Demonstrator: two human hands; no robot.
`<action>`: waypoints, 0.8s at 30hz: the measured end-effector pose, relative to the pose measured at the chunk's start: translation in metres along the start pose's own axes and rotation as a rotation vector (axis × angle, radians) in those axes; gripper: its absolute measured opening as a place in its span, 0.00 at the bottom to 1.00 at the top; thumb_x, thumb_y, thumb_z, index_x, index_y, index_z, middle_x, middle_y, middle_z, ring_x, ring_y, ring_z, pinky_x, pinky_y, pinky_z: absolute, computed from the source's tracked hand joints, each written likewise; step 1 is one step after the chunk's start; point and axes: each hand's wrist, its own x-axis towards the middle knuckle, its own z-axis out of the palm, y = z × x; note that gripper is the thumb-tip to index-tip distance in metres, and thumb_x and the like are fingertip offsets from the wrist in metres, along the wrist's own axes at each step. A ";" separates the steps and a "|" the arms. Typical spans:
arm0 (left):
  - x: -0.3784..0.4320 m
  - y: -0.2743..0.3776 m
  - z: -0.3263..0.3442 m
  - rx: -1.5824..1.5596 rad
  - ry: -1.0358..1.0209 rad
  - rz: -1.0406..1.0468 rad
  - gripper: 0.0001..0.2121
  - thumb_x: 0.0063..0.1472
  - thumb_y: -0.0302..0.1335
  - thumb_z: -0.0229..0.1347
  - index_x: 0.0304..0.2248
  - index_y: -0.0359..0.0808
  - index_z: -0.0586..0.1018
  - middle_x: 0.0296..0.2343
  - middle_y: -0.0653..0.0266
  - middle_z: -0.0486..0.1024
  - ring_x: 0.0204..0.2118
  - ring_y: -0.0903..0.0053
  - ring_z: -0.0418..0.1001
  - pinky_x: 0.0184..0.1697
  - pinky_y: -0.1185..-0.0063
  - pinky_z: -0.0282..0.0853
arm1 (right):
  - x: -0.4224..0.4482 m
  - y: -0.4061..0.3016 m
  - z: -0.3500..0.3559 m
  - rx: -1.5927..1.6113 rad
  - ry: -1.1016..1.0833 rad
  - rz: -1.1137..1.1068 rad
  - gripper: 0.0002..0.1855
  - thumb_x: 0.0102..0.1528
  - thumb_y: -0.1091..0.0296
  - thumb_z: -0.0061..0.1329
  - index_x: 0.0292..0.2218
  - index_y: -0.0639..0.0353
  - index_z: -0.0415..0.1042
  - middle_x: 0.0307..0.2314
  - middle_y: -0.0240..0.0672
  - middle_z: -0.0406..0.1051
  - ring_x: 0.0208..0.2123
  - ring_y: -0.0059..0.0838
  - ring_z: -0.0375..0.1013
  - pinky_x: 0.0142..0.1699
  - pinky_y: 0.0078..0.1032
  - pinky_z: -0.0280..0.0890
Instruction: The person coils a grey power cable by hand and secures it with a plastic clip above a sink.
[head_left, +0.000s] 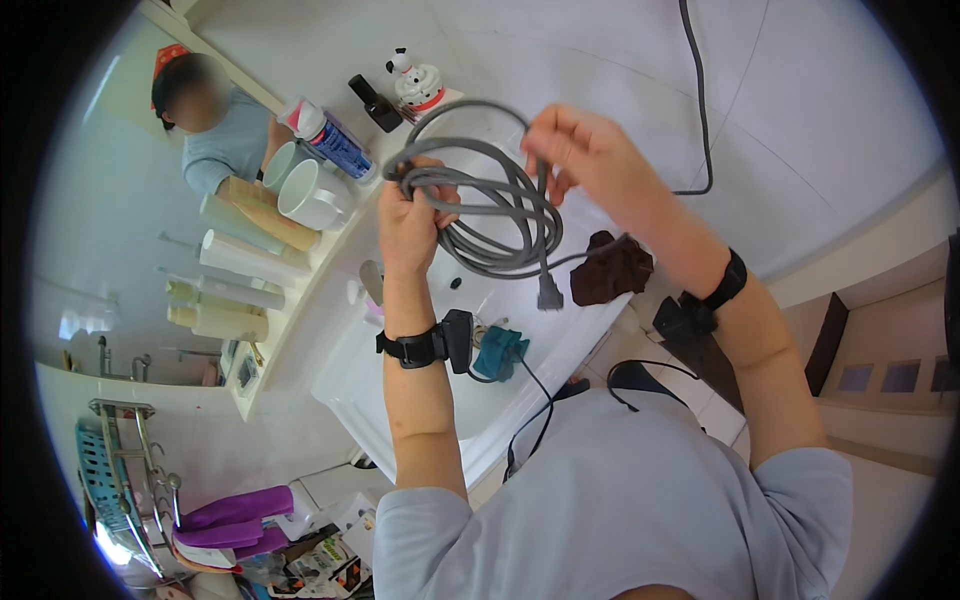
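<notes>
My left hand (412, 217) grips a loosely coiled grey power cable (499, 266) at the left side of its loops, above a white washbasin (450, 405). At the right side of the coil, my right hand (574, 150) has its fingers curled around a strand of the cable; the hand is slightly blurred. A grey plug (550, 292) hangs from the bottom of the coil. One strand runs right, past a dark brown cloth (609, 270) on the basin's edge. Below the coil, a teal cloth (501, 352) lies in the basin beside thin cables.
A ledge (330, 262) along the mirror bears a white mug (315, 196), a blue spray can (341, 150), a dark bottle (376, 105) and a dalmatian figurine (414, 81). Another grey cable (701, 97) hangs on the wall. Purple cloth (232, 519) hangs at the lower left.
</notes>
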 end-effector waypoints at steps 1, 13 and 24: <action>-0.002 -0.003 0.001 -0.005 -0.002 -0.002 0.04 0.62 0.23 0.46 0.33 0.30 0.66 0.19 0.67 0.63 0.16 0.85 0.57 0.18 0.85 0.51 | 0.003 -0.007 -0.004 0.132 0.053 0.001 0.11 0.60 0.61 0.42 0.34 0.60 0.68 0.23 0.26 0.68 0.24 0.14 0.66 0.26 0.15 0.63; -0.021 0.003 0.004 0.177 -0.171 -0.362 0.06 0.54 0.21 0.52 0.31 0.33 0.67 0.18 0.72 0.62 0.17 0.89 0.58 0.18 0.87 0.52 | 0.038 -0.004 -0.017 -0.045 0.221 -0.374 0.09 0.61 0.65 0.41 0.35 0.62 0.68 0.18 0.23 0.59 0.20 0.14 0.55 0.26 0.14 0.54; -0.024 0.033 -0.010 0.769 -0.016 -0.307 0.13 0.55 0.33 0.60 0.31 0.34 0.72 0.17 0.76 0.61 0.19 0.89 0.56 0.21 0.86 0.53 | 0.041 -0.004 -0.034 -0.931 0.389 -0.861 0.04 0.56 0.75 0.44 0.33 0.62 0.70 0.19 0.25 0.65 0.21 0.15 0.60 0.26 0.17 0.56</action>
